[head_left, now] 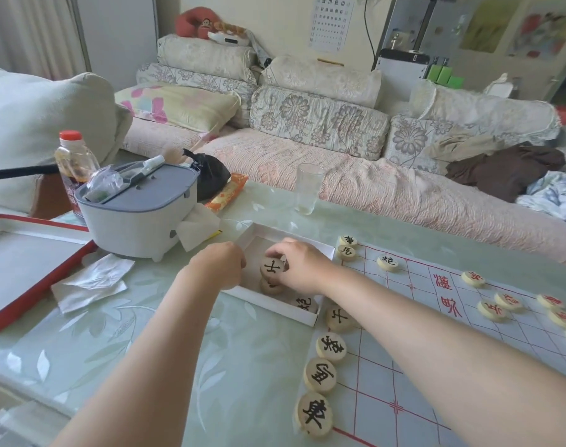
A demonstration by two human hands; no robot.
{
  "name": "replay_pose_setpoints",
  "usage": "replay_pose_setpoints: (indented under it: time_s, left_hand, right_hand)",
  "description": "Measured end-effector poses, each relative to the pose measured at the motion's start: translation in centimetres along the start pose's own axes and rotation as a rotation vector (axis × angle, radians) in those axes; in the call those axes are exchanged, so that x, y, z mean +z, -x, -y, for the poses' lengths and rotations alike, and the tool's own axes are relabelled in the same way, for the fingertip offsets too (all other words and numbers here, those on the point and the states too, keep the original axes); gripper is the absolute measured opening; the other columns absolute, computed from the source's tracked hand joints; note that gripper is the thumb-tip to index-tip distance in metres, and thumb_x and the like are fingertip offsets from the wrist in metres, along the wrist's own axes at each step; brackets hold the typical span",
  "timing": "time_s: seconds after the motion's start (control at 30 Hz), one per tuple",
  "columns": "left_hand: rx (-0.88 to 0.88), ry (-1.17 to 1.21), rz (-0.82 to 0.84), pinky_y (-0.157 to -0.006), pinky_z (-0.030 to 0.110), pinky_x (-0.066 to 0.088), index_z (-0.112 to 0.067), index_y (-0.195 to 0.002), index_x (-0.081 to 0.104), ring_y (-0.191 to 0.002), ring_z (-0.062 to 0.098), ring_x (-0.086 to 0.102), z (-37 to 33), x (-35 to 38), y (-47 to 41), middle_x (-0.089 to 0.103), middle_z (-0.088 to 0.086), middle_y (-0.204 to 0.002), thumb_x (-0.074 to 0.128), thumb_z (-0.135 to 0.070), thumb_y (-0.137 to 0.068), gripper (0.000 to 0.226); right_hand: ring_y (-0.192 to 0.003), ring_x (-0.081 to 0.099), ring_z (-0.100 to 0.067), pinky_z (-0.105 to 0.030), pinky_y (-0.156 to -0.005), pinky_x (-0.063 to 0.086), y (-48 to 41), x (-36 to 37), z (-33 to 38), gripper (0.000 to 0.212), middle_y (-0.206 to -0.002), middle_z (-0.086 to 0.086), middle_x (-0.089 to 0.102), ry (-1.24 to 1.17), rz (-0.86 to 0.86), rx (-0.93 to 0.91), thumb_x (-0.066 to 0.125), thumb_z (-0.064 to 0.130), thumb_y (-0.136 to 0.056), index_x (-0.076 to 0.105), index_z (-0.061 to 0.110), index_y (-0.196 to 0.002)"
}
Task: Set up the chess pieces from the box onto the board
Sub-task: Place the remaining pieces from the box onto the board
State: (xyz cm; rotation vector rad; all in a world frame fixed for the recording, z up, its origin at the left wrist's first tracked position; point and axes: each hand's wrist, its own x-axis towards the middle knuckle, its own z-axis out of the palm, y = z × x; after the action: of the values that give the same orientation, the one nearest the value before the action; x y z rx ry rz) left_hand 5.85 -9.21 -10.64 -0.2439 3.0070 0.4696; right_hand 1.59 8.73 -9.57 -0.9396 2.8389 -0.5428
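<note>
While at box [268, 304], hands [223, 266], right [302, 266] around piece [273, 268]

Matt pale wooden pieces [330, 347] lie on a paper board [436, 333], over a glossy glass table [178, 366], beside a white card box [275, 304].

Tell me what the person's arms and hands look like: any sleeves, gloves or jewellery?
The left forearm and right forearm are bare, no sleeve in view. The left hand and right hand wear no gloves, and no watch, bracelet or ring shows.

Right hand [299, 266] around piece [271, 269] in box [275, 306]
</note>
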Motion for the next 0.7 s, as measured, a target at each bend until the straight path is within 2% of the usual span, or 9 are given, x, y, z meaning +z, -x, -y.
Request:
replay_pose_setpoints:
  time_s: [0.1, 0.2, 0.37, 0.47, 0.57, 0.63, 0.7]
  left_hand:
    - [0.028, 0.040, 0.009, -0.086, 0.030, 0.050, -0.032, -0.117, 0.065, -0.100, 0.020, 0.057, 0.1, -0.3, 0.0, 0.062, -0.005, -0.111, 0.051, -0.012, -0.086, 0.040]
    - [0.050, 0.047, -0.019, -0.079, 0.026, 0.047, -0.033, -0.113, 0.066, -0.093, 0.018, 0.054, -0.3, -0.8, 0.4, 0.059, -0.008, -0.100, 0.057, -0.016, -0.088, 0.032]
    - [0.083, 0.142, -0.135, -0.076, 0.027, 0.048, -0.028, -0.114, 0.066, -0.095, 0.020, 0.059, -2.9, -1.6, 1.6, 0.063, -0.005, -0.115, 0.056, -0.016, -0.089, 0.029]
    - [0.110, 0.391, -0.178, -0.067, 0.032, 0.058, -0.025, -0.108, 0.068, -0.075, 0.021, 0.067, -5.3, -1.5, 2.4, 0.063, -0.007, -0.105, 0.057, -0.019, -0.092, 0.020]
    - [0.125, 0.670, -0.169, -0.057, 0.033, 0.060, -0.022, -0.103, 0.070, -0.064, 0.020, 0.069, -8.0, -1.2, 3.6, 0.064, -0.006, -0.097, 0.061, -0.017, -0.092, 0.015]
    - [0.111, 0.832, -0.092, -0.058, 0.028, 0.059, -0.019, -0.103, 0.071, -0.060, 0.020, 0.070, -10.0, -1.3, 4.8, 0.066, -0.002, -0.097, 0.061, -0.014, -0.093, 0.015]
    - [0.130, 0.892, 0.019, -0.056, 0.022, 0.057, -0.016, -0.109, 0.069, -0.064, 0.018, 0.071, -11.6, -0.9, 6.0, 0.065, 0.001, -0.102, 0.061, -0.012, -0.092, 0.019]
  right_hand:
    - [-0.118, 0.052, -0.014, -0.020, -0.091, 0.034, 0.3, -0.5, -0.7, 0.051, -0.132, 0.004, 0.053, 0.005, -0.028, -0.005, 0.073, 0.028, -0.086, 0.057, 0.022, -0.134]
    - [-0.105, 0.049, -0.008, -0.017, -0.087, 0.032, 0.8, -1.2, -1.3, 0.055, -0.129, 0.003, 0.053, -0.009, -0.052, -0.003, 0.077, 0.027, -0.083, 0.057, 0.021, -0.134]
    - [-0.095, 0.047, -0.007, -0.017, -0.084, 0.033, 2.8, -3.4, -2.4, 0.055, -0.124, 0.003, 0.054, -0.024, -0.100, 0.017, 0.079, 0.028, -0.083, 0.059, 0.019, -0.133]
    - [-0.096, 0.047, -0.007, -0.020, -0.085, 0.034, 5.0, -5.2, -3.6, 0.054, -0.121, 0.003, 0.054, -0.029, -0.121, 0.058, 0.077, 0.030, -0.083, 0.058, 0.020, -0.133]
    - [-0.104, 0.054, -0.014, -0.024, -0.087, 0.039, 7.6, -6.9, -5.0, 0.048, -0.116, 0.003, 0.055, -0.039, -0.161, 0.119, 0.076, 0.034, -0.083, 0.062, 0.023, -0.127]
    - [-0.103, 0.055, -0.015, -0.025, -0.086, 0.040, 9.6, -7.8, -6.1, 0.045, -0.113, 0.003, 0.056, -0.046, -0.186, 0.161, 0.076, 0.037, -0.083, 0.063, 0.023, -0.124]
    - [-0.100, 0.054, -0.014, -0.024, -0.084, 0.037, 11.8, -8.4, -7.2, 0.045, -0.114, 0.002, 0.056, -0.056, -0.195, 0.202, 0.076, 0.037, -0.083, 0.063, 0.024, -0.124]
